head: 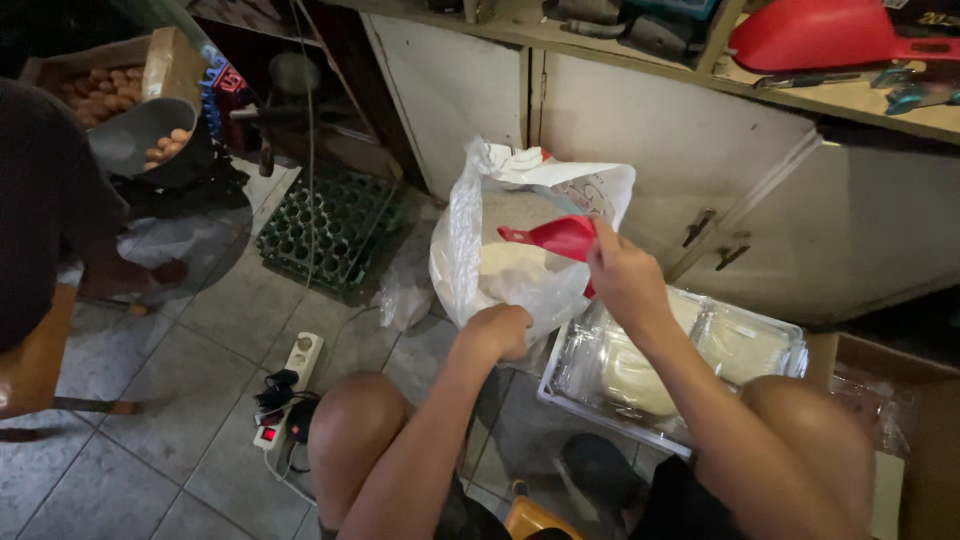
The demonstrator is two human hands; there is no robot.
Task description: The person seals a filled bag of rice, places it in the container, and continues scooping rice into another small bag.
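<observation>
Head view looks down past two bare knees to a tiled floor. Left hand is closed on the near rim of a big white plastic sack, bunching the film in its fist; that grip seems to keep the soft mouth pulled open and the sack from slumping. Right hand is wrapped around the handle of a red scoop, whose bowl sits inside the sack's opening, just above the pale, grainy contents. Scoop and sack mouth lie directly ahead of both hands, between them and the cupboard doors.

Just beneath the right forearm rests a shallow tray holding filled clear plastic bags of the same pale stuff, laid flat side by side; its spot right next to the sack would keep the reach short. To the right of that hand is an open cardboard box.

Well to the left of the left hand, a green egg tray lies on the floor, and nearer the knee a white power strip with plugs in it. Farther left, another person's dark sleeve shows beside a grey bowl and a cardboard box of brown eggs. Above the cupboard, a shelf carries a red container and tools.
</observation>
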